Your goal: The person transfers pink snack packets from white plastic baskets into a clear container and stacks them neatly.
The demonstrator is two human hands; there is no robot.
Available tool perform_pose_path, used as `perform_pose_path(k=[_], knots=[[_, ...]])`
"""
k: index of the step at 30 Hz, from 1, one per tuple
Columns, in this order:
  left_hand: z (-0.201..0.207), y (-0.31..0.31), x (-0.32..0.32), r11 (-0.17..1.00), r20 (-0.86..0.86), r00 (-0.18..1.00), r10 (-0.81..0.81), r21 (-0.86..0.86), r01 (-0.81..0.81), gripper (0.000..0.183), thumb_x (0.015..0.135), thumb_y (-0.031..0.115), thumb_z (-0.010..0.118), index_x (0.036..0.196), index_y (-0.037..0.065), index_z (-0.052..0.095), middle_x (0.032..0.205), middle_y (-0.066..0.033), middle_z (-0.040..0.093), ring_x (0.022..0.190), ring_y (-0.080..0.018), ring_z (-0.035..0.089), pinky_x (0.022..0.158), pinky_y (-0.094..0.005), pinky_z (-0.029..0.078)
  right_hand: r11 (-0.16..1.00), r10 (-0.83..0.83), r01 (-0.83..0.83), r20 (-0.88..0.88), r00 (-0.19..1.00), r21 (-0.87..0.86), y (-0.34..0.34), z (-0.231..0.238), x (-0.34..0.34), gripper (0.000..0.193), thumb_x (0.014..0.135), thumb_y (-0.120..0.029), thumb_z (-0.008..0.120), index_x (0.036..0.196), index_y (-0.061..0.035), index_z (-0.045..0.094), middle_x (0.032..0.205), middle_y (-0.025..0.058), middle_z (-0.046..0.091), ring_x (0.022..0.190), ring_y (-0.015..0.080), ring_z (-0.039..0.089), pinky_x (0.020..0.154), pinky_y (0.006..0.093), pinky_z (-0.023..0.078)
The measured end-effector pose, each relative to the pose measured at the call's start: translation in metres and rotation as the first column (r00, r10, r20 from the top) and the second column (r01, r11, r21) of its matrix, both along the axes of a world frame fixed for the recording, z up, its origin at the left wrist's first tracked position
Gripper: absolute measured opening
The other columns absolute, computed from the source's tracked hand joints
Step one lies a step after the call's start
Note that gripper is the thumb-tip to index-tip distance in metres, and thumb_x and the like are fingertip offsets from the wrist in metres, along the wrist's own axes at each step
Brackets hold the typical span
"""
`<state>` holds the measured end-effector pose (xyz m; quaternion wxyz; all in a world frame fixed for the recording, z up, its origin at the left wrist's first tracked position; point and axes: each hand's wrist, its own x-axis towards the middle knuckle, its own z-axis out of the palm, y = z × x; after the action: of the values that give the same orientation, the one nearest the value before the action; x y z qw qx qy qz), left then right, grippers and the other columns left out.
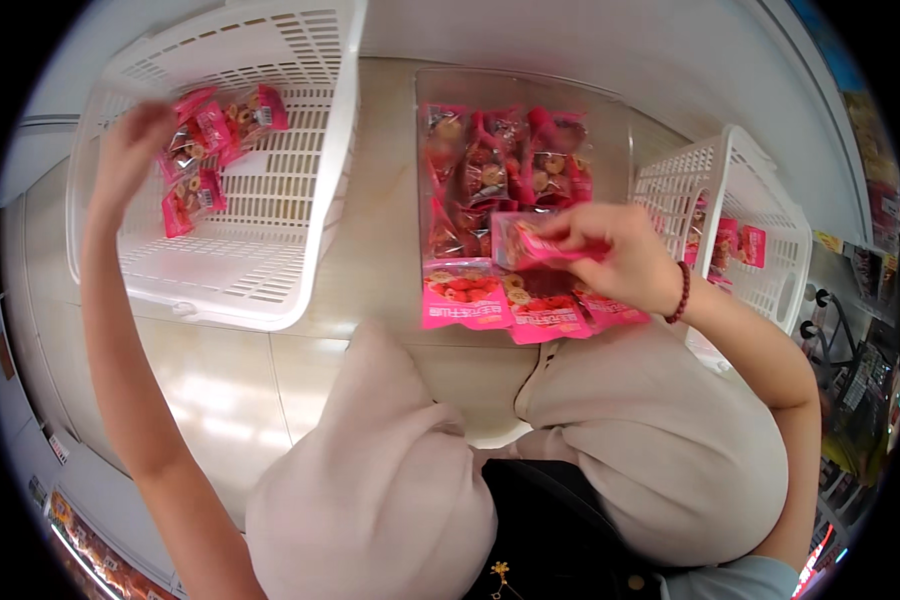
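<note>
My right hand (pixel 615 255) pinches a pink snack packet (pixel 535 245) by its edge, above a transparent plastic bin (pixel 610 110). Several like packets with see-through windows fill the bin in rows; the pink packets (pixel 465 292) at its near end lean toward my knees. At the left, my left hand (pixel 138 140) hangs over the left side of a white slotted basket (pixel 320 190). It is smeared by motion, so whether its fingers hold anything cannot be made out. Beside it, several pink packets (pixel 205 140) lie loosely in the basket.
A second white basket (pixel 725 170) with more pink packets stands to the right of the bin. My bent knees (pixel 370 440) are close to the bin's near side. Shelves with packaged goods (pixel 875 200) line the far right, and a pale wall (pixel 570 40) rises behind.
</note>
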<state>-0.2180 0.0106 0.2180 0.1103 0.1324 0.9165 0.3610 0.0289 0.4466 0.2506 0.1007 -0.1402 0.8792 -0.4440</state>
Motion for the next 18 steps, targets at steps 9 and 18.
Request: perform_pose_path(k=[9, 18], knots=[[-0.073, -0.021, 0.006, 0.674, 0.415, 0.904, -0.104, -0.639, 0.371, 0.085, 0.057, 0.008, 0.070, 0.132, 0.015, 0.031, 0.093, -0.0177, 0.061, 0.085, -0.0327, 0.058, 0.071, -0.0418, 0.047, 0.905, 0.119, -0.196, 0.220, 0.968, 0.377, 0.009, 0.009, 0.008, 0.026, 0.063, 0.005, 0.058, 0.088, 0.0006, 0.058, 0.071, 0.0171, 0.057, 0.066, 0.0321, 0.058, 0.058, 0.0369, 0.047], [-0.084, 0.009, 0.032, 0.432, 0.140, 0.986, -0.089, -0.887, 0.165, 0.109, 0.046, 0.019, 0.081, 0.133, 0.007, 0.016, 0.126, -0.0214, 0.041, 0.104, -0.0366, 0.052, 0.083, -0.0411, 0.046, 0.843, 0.164, -0.329, 0.378, 0.911, 0.426, 0.010, 0.022, -0.009, 0.043, 0.066, -0.022, 0.072, 0.097, 0.0018, 0.055, 0.088, 0.0197, 0.060, 0.081, 0.0338, 0.059, 0.070, 0.0366, 0.047]])
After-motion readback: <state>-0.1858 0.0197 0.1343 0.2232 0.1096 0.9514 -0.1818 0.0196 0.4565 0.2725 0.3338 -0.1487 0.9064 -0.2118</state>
